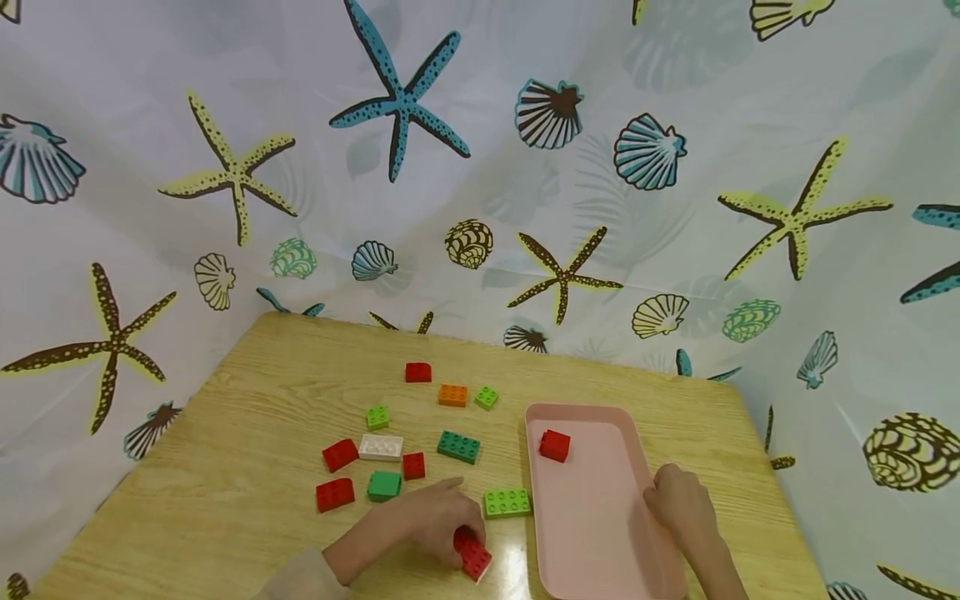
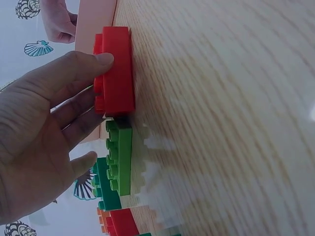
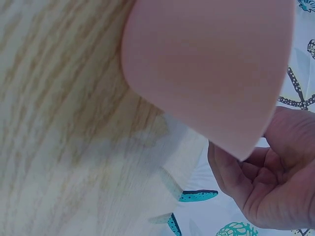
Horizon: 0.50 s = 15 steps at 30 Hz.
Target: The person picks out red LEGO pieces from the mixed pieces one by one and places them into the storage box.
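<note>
In the head view my left hand (image 1: 442,517) holds a red toy building brick (image 1: 474,558) low over the table, left of a pink tray (image 1: 581,410). The left wrist view shows the thumb on the side of this red brick (image 2: 119,73), the other fingers behind its studs. Just beyond it lies a light green brick (image 1: 507,503). On the far side, my right hand (image 1: 684,504) grips the tray's right rim with curled fingers. The right wrist view has the hand (image 3: 273,172) at the edge of the tray wall (image 3: 206,64). Another red brick (image 1: 555,446) lies inside the tray.
Several loose bricks lie left of the tray, among them a white one (image 1: 381,447), a dark green one (image 1: 459,447), an orange one (image 1: 453,395) and a red one (image 1: 335,495). A shell-patterned curtain (image 1: 480,192) borders the wooden table (image 1: 247,467).
</note>
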Each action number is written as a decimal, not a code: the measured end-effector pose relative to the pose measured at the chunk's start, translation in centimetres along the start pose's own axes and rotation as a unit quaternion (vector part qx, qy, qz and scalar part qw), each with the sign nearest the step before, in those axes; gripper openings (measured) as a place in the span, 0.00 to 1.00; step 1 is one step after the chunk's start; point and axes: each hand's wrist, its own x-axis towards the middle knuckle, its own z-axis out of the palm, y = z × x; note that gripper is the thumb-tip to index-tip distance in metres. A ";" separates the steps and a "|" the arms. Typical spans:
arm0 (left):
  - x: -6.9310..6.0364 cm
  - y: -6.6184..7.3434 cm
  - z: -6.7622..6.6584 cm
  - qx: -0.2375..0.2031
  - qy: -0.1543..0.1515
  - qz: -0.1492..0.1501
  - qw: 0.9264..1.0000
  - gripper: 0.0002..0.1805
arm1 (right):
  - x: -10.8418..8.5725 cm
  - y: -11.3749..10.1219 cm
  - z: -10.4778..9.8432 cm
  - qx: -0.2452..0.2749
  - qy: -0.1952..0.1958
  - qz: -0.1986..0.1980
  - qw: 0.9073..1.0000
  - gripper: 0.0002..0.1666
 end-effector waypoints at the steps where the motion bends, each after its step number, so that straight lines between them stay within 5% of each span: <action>1: 0.0 0.0 0.0 -0.005 0.000 -0.001 1.000 0.14 | 0.0 0.0 0.0 0.000 -0.001 0.001 1.000 0.20; 8: 0.1 0.0 0.3 -0.071 -0.004 -0.019 0.997 0.16 | -0.1 -0.1 0.0 0.002 -0.002 0.002 1.000 0.21; 15: 0.3 0.0 0.3 -0.078 0.003 -0.017 0.997 0.16 | -0.2 -0.2 -0.1 -0.002 -0.001 -0.002 1.000 0.22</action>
